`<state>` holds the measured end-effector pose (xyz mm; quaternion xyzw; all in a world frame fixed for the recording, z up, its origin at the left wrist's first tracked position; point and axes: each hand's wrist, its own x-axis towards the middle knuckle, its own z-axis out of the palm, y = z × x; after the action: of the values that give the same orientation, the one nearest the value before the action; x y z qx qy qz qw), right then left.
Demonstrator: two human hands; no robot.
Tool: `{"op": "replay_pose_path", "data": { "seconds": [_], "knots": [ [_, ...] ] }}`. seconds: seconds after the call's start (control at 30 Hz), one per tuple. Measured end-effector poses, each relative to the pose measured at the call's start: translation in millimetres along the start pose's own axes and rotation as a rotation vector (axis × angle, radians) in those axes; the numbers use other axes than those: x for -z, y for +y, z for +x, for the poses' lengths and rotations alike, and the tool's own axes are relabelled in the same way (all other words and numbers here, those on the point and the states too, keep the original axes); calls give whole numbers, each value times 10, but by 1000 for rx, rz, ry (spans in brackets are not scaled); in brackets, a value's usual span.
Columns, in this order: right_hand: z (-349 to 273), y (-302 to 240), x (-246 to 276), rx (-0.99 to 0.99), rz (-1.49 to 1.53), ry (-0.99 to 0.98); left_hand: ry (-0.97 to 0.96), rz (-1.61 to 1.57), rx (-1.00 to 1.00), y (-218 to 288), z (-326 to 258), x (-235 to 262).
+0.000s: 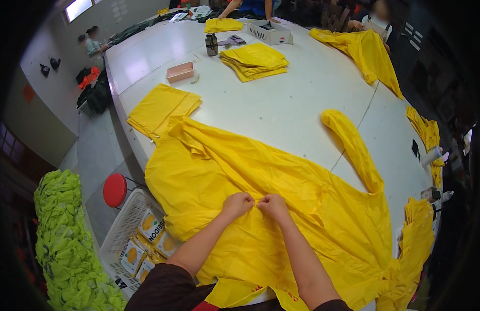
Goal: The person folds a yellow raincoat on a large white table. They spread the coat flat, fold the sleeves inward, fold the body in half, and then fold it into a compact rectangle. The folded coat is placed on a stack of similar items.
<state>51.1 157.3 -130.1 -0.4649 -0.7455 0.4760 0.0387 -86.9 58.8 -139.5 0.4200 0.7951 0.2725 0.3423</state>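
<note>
A large yellow raincoat [198,181] lies spread over the near part of the table, with one sleeve [354,142] stretched out and curving away to the right. Both hands meet near the garment's middle, their fingertips almost touching. My left hand [238,204] is closed in a pinch on the yellow fabric along a folded edge. Just to its right, my right hand [273,206] pinches the same edge. Whatever small detail lies between the fingertips is too small to make out. Part of the raincoat hangs over the table's near edge against my body.
Folded yellow garments [165,109] lie just beyond the raincoat, with another stack [254,59] farther back. A pink tray [180,71], dark bottle [212,45] and white box [269,33] stand on the table. At left are a basket of packets [111,254], red stool [115,190] and lime-green fabric [69,243]. Other people work around the table.
</note>
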Motion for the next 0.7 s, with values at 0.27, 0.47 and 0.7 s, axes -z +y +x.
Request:
{"op": "replay_pose_path", "data": {
  "seconds": [0.27, 0.47, 0.7],
  "knots": [
    [120, 107, -26, 75, -7, -31, -56, -32, -52, -10, 30, 46],
    [144, 29, -10, -12, -133, -61, -49, -37, -46, -78, 84, 4],
    [131, 52, -8, 8, -61, -48, -79, -77, -18, -95, 96, 6]
  ]
}}
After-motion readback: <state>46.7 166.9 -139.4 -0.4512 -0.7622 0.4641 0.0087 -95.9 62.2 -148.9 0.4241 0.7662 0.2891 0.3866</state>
